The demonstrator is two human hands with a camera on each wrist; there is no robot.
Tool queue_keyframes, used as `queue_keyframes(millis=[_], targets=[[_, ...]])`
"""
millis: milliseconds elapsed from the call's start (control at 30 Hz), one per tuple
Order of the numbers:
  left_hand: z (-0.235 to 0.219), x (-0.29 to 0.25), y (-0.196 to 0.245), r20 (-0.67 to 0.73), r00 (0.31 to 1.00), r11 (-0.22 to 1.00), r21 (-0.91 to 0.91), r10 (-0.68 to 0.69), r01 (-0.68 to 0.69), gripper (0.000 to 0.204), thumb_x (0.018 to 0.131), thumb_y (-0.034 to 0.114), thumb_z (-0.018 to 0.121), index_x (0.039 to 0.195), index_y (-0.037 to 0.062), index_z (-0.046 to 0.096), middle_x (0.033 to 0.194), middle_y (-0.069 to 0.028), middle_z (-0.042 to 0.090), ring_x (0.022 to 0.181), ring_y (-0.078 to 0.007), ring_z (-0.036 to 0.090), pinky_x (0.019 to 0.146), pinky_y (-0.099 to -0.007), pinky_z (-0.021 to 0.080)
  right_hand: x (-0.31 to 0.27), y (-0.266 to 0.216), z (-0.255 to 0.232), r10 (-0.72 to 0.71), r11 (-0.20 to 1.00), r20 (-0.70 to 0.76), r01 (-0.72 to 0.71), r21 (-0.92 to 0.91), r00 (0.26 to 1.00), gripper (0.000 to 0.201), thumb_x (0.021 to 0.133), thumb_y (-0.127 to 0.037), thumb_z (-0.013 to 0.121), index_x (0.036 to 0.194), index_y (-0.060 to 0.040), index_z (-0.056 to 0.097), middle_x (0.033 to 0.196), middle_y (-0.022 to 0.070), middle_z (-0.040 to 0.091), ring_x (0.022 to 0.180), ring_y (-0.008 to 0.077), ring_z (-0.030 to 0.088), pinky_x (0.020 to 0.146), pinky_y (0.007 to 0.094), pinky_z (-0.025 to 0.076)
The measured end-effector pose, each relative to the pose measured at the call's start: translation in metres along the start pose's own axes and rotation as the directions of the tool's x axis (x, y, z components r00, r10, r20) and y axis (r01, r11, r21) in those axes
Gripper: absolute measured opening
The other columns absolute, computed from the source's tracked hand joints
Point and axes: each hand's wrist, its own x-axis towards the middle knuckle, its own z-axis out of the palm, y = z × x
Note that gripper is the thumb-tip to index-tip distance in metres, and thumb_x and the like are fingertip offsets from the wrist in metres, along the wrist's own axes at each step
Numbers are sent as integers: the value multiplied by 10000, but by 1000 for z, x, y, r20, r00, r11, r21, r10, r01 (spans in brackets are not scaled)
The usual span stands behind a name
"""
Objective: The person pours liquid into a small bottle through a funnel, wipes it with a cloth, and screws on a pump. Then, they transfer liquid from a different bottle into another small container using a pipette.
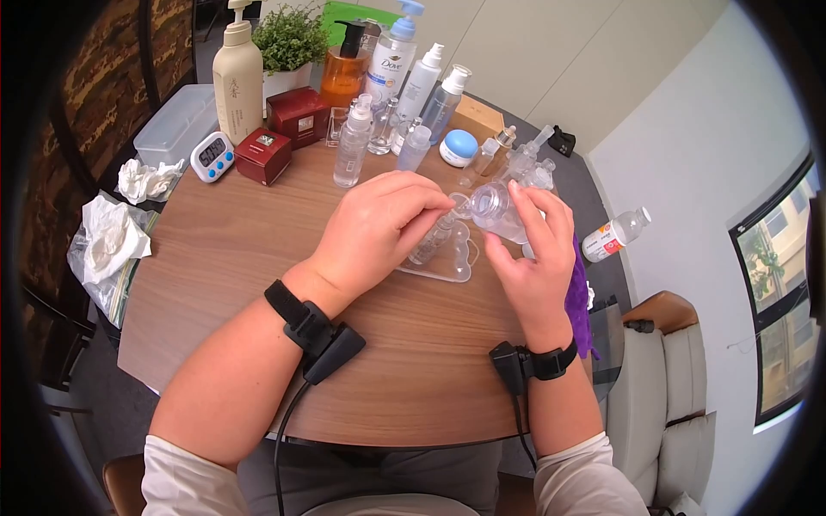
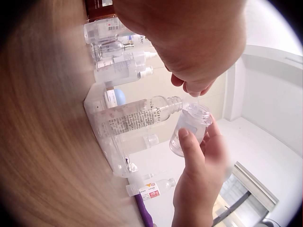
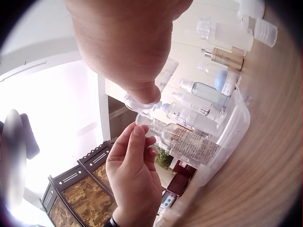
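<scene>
Upper frame, along bench (image 1: 232,267): pump bottles (image 1: 391,73), red boxes (image 1: 264,159). In clear tray (image 1: 459,258): printed bottle (image 2: 135,116), contents indistinct. Grasped in right fingers (image 1: 523,209): tilted jar (image 2: 189,125). Pinched in left fingers (image 1: 422,198): clear piece (image 1: 462,206).

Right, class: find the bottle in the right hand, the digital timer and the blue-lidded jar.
Held bottle (image 1: 504,224): head view, on its body.
Digital timer (image 1: 213,155): head view, on its display.
Blue-lidded jar (image 1: 459,147): head view, on its lid.

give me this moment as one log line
left hand: pinches small clear piece | right hand: holds tilted clear jar | printed bottle: upright in clear tray
</scene>
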Motion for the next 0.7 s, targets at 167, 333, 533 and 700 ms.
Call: queue_keyframes(millis=[167, 333, 533, 700], targets=[[0, 1, 0, -5, 1000, 1000, 1, 11, -11, 184, 848, -31, 795, 1010, 50, 762, 981, -89, 746, 835, -239, 717, 695, -332, 584, 0, 1, 0, -4, 1000, 1, 4, 5, 1000, 633, 696, -38, 874, 1309, -90, 724, 1251, 94, 661, 1200, 324, 602, 1026, 437, 497], [0, 1, 0, -8, 1000, 1000, 0, 12, -12, 185, 845, -31, 798, 1008, 48, 760, 980, -91, 747, 835, -239, 718, 698, -335, 585, 0, 0, 0, 2, 1000, 5, -2, 2, 1000, 633, 696, -38, 871, 1309, -90, 724, 1251, 98, 659, 1198, 328, 602, 1025, 440, 496], [0, 0, 0, -13, 1000, 1000, 2, 9, -9, 187, 844, -30, 799, 1009, 49, 761, 980, -90, 747, 834, -238, 718, 699, -332, 586, 0, 0, -1, -6, 1000, 1, 6, -12, 1000, 641, 692, -35, 865, 1315, -93, 723, 1249, 99, 657, 1196, 330, 602, 1025, 444, 494], [0, 0, 1, -11, 1000, 1000, -1, 8, -8, 181, 847, -28, 799, 1005, 49, 762, 980, -88, 747, 840, -234, 719, 702, -328, 587, 0, -1, -1, 0, 1000, 2, 0, -7, 1000, 650, 688, -36, 864, 1319, -96, 722, 1251, 98, 656, 1199, 330, 602, 1029, 443, 491]])
